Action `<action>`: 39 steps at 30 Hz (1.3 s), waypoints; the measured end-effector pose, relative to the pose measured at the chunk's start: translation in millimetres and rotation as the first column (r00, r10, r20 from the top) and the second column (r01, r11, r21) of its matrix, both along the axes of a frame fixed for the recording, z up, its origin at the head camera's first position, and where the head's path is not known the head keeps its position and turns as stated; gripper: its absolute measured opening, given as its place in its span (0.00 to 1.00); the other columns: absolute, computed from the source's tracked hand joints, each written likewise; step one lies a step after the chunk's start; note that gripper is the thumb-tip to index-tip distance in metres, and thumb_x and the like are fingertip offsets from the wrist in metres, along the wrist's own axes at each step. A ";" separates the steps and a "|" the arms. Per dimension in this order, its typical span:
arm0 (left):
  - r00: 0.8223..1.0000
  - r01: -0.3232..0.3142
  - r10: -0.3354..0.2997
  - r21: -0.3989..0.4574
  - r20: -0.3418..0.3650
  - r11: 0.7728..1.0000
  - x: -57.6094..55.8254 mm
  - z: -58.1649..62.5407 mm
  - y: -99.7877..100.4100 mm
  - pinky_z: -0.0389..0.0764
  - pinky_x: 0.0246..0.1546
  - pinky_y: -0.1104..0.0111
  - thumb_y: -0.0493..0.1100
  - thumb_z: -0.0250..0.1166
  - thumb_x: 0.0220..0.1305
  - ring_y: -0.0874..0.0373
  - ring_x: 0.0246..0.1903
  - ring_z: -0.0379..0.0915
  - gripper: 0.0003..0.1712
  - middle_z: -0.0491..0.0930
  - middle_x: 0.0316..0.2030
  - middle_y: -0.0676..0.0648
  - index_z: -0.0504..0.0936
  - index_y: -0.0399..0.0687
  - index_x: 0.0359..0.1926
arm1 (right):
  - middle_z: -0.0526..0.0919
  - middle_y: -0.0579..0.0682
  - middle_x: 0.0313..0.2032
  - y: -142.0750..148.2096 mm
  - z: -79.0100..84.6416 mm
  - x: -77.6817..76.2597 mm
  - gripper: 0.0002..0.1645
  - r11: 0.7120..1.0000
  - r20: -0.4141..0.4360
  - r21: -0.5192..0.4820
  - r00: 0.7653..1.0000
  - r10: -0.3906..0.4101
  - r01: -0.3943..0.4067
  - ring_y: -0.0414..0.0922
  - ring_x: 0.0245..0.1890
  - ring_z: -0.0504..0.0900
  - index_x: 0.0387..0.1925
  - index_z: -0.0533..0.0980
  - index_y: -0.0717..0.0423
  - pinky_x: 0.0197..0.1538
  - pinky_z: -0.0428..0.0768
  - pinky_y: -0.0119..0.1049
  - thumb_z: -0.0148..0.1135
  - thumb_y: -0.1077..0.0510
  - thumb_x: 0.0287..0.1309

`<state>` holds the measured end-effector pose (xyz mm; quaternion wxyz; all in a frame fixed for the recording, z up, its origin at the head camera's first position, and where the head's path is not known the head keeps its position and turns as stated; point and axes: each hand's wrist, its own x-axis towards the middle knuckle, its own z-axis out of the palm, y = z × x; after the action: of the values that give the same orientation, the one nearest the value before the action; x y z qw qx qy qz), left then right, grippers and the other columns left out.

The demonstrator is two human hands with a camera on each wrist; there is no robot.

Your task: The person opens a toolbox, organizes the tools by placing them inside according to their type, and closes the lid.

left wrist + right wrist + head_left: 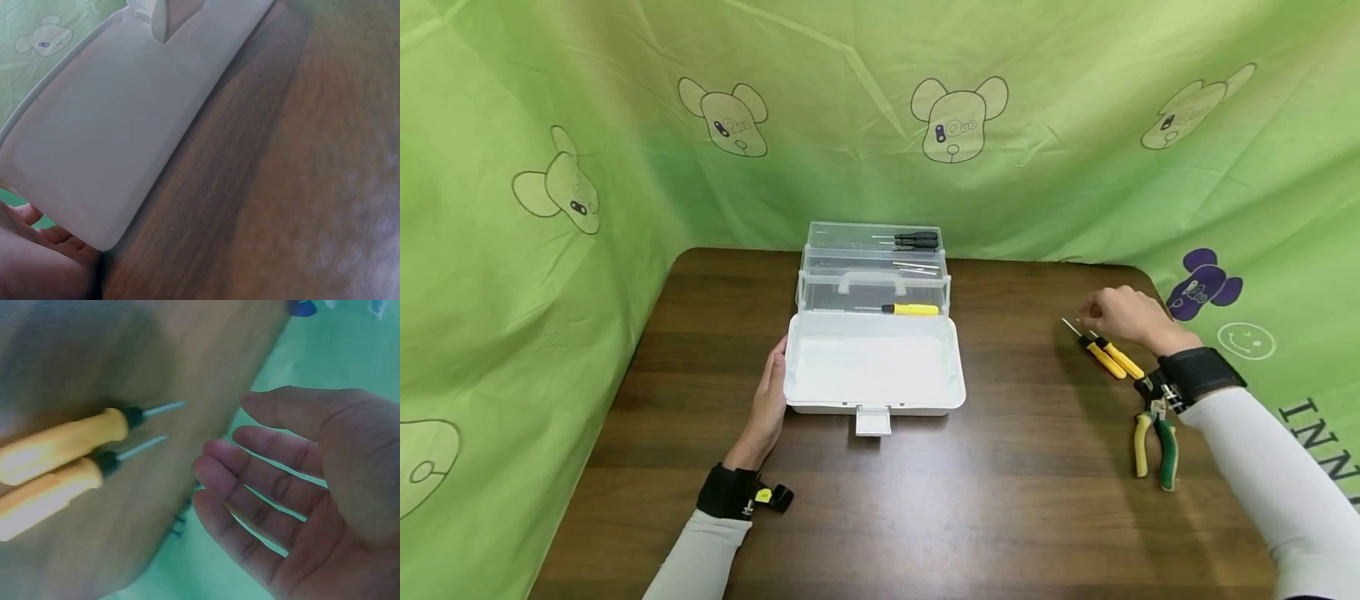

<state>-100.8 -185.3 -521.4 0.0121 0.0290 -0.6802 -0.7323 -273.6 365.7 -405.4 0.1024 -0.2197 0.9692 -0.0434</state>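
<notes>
A white toolbox (875, 362) stands with its clear lid raised and stepped trays lifted out behind its base. My left hand (768, 392) rests along the base's left side, fingers against the wall; part of them is hidden behind the box in the left wrist view. Over at the right, my right hand (1123, 317) hovers by the shafts of two yellow-handled screwdrivers, one nearer (56, 494) and one farther (69, 444) in the right wrist view. Its fingers (275, 481) bend loosely, with nothing between them and the thumb.
Pliers (1156, 437) with yellow and green handles lie below the right wrist. Another yellow screwdriver (913, 309) lies in the lowest tray, with thin metal pieces (917, 267) and black-handled screwdrivers (917, 240) above. A green printed cloth (850, 125) hangs around the wooden table (1000, 500).
</notes>
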 end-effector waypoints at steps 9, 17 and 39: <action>1.000 0.011 -0.011 0.000 -0.006 1.000 0.9 0.0 -0.9 0.46 0.79 0.48 0.58 0.31 0.88 0.47 0.81 0.41 0.37 0.46 0.84 0.42 0.47 0.43 0.85 | 0.90 0.52 0.33 15.9 -21.9 15.0 0.13 0.998 0.030 -0.016 0.997 -0.067 0.067 0.50 0.30 0.86 0.45 0.87 0.62 0.35 0.81 0.57 0.71 0.57 0.64; 1.000 -0.001 0.001 0.005 -0.006 1.000 1.6 -0.1 -1.4 0.48 0.78 0.49 0.59 0.32 0.88 0.46 0.81 0.43 0.37 0.47 0.84 0.41 0.48 0.44 0.85 | 0.83 0.44 0.25 21.5 -27.3 21.1 0.07 0.996 0.024 -0.012 0.996 -0.088 0.089 0.44 0.25 0.77 0.37 0.85 0.57 0.29 0.74 0.46 0.72 0.57 0.63; 1.000 0.018 -0.018 0.008 -0.021 1.000 -0.5 2.6 -3.6 0.47 0.79 0.50 0.60 0.32 0.87 0.50 0.81 0.43 0.38 0.47 0.84 0.44 0.48 0.44 0.85 | 0.85 0.47 0.26 29.4 -43.4 34.9 0.04 0.987 0.020 -0.003 0.987 -0.158 0.158 0.50 0.26 0.81 0.31 0.86 0.53 0.26 0.75 0.51 0.73 0.56 0.57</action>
<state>-101.3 -189.0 -518.8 0.0126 0.0154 -0.6773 -0.7354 -238.8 395.1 -448.7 0.1077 -0.1418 0.9824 -0.0558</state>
